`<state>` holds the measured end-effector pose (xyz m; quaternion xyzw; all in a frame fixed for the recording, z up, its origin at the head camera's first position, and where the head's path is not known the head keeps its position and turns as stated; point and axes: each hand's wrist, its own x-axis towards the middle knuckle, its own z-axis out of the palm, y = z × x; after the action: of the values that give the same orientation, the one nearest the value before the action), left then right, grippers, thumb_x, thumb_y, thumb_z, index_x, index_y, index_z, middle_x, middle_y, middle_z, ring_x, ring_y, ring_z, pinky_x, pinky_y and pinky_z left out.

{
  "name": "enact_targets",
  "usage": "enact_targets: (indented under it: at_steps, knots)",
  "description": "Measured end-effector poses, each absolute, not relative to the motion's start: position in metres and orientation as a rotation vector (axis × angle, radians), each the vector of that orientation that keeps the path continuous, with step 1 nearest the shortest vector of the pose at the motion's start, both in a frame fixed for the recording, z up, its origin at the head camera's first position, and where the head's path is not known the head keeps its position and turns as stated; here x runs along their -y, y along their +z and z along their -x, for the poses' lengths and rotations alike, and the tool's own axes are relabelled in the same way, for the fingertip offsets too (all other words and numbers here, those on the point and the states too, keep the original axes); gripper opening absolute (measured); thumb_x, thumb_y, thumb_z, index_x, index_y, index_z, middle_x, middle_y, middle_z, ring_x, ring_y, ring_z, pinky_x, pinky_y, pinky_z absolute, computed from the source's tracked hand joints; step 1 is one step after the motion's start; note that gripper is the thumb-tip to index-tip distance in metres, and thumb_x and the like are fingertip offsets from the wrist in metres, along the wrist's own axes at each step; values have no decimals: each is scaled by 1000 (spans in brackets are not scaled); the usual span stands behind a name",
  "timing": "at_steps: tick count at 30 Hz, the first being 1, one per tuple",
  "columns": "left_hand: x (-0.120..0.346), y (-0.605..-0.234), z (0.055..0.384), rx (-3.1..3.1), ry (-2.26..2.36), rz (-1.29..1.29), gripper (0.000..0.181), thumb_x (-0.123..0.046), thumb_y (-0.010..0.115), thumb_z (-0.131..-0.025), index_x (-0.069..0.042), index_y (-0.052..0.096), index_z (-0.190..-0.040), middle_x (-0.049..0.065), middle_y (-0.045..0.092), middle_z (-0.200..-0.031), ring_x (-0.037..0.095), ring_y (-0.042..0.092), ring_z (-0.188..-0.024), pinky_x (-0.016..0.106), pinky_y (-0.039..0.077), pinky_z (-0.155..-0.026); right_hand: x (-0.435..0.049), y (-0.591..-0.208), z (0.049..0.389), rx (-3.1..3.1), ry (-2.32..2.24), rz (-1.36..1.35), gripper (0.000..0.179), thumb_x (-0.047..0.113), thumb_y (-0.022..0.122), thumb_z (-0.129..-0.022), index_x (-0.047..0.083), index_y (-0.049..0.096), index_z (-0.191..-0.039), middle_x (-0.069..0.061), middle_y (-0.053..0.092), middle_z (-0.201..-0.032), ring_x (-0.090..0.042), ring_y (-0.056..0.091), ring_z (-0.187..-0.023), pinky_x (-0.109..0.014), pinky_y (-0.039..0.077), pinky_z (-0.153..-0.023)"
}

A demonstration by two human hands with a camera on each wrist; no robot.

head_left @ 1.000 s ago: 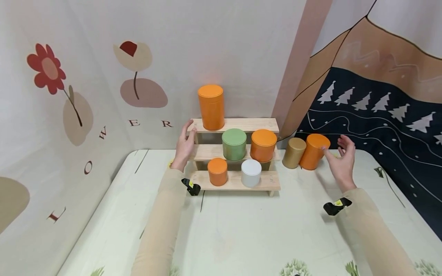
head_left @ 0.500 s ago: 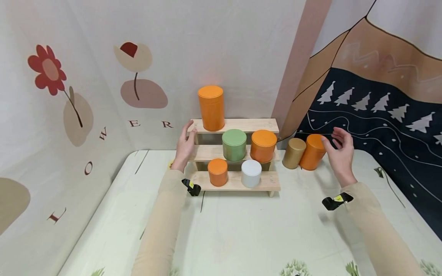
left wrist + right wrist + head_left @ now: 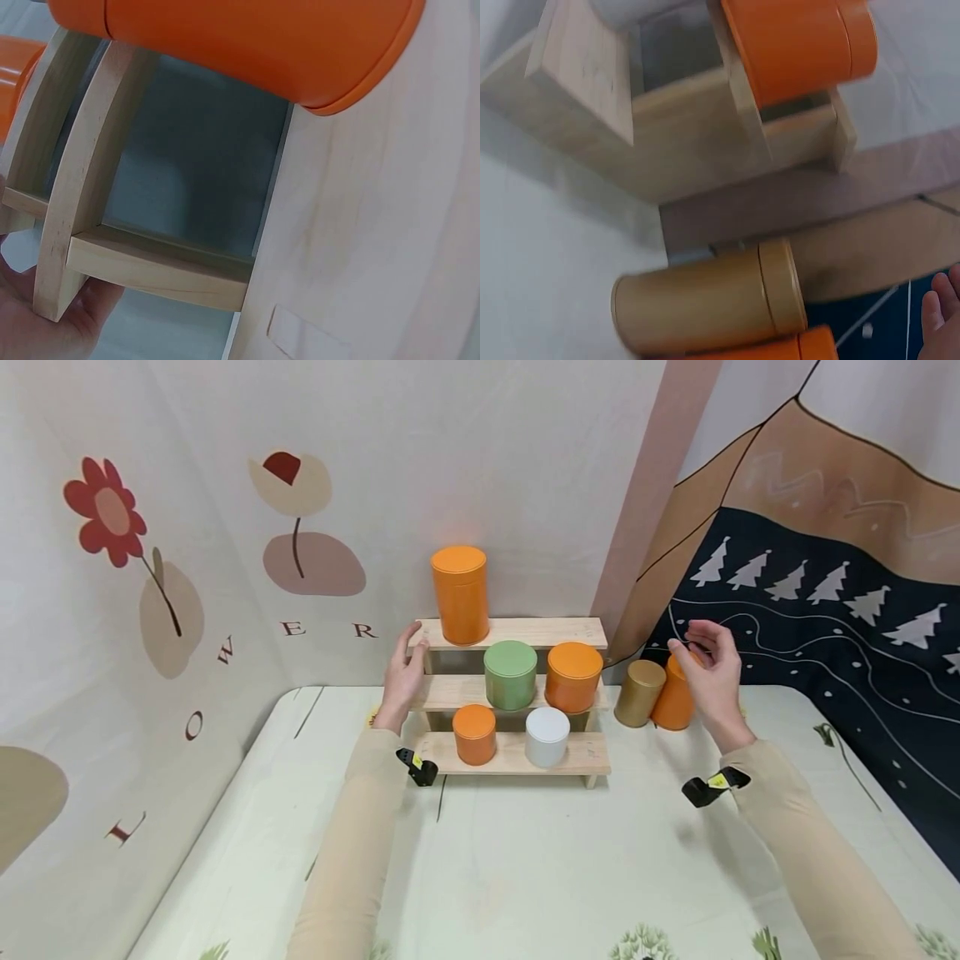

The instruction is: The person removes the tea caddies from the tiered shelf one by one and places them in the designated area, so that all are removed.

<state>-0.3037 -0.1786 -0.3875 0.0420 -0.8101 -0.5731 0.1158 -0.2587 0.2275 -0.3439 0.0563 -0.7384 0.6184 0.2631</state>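
Observation:
A three-tier wooden shelf (image 3: 517, 760) stands against the back cloth. My left hand (image 3: 403, 681) grips its left end near the top tier; the left wrist view shows the fingers and thumb around a wooden edge (image 3: 64, 262). My right hand (image 3: 711, 681), fingers loosely curved and holding nothing, is right by an orange canister (image 3: 671, 706) and overlaps its right side and lid. Leaning close to that canister is a gold canister (image 3: 637, 695), to the right of the shelf. In the right wrist view only fingertips (image 3: 943, 304) show at the right edge.
A tall orange canister (image 3: 460, 597) stands on the top tier. The middle tier bears a green tin (image 3: 510, 677) and an orange tin (image 3: 573, 681). On the bottom tier are a small orange tin (image 3: 474, 737) and a white tin (image 3: 547, 739). A patterned cloth (image 3: 495, 860) covers the table.
My right hand has moved left and slightly up, from beside the right-hand orange canister to partly over it. The left hand, shelf and tins have stayed in place.

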Motion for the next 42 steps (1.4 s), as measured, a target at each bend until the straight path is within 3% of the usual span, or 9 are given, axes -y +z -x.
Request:
enact_targets:
  at_steps: [5, 12, 19, 26, 34, 42]
  knots:
    - [178, -385, 303, 2360, -1688, -112, 48, -44, 40, -102, -34, 35, -149, -3, 26, -157, 29, 35, -135, 48, 30, -108, -215, -349, 267, 1990, 1683, -215, 38, 6, 63, -93, -6, 48, -126, -10, 50, -124, -17, 48, -115, -35, 35, -107]
    - [179, -385, 303, 2350, -1702, -99, 47, -42, 41, -103, -33, 35, -149, -3, 27, -156, 28, 34, -136, 47, 30, -109, -197, -352, 272, 1993, 1704, -275, 39, 7, 63, -94, -9, 46, -125, -17, 49, -123, -25, 47, -117, -34, 35, -107]
    - [179, -387, 303, 2345, -1707, -97, 47, -42, 41, -103, -32, 35, -149, -3, 26, -156, 28, 35, -135, 47, 30, -108, -177, -333, 259, 2025, 1767, -284, 40, 5, 60, -95, -13, 43, -127, -21, 48, -123, -33, 45, -118, -39, 35, -107]
    - [180, -387, 303, 2347, -1703, -100, 48, -43, 41, -102, -33, 36, -149, -3, 27, -156, 29, 36, -135, 47, 31, -108, -171, -337, 269, 2078, 1750, -343, 43, 15, 62, -96, -7, 44, -129, -18, 50, -123, -21, 49, -115, -29, 37, -104]
    - [179, -386, 303, 2357, -1702, -98, 49, -44, 41, -102, -34, 34, -149, -2, 25, -157, 30, 34, -136, 49, 29, -109, -159, -326, 270, 2165, 1736, -412, 45, 15, 62, -96, -6, 44, -130, -23, 46, -129, -32, 46, -125, -38, 34, -108]
    - [179, -387, 303, 2356, -1689, -108, 48, -45, 41, -102, -35, 35, -148, -2, 27, -156, 28, 34, -136, 50, 29, -108, -146, -313, 277, 2231, 1727, -484, 47, 15, 63, -94, -5, 44, -132, -24, 46, -131, -32, 45, -123, -40, 32, -109]
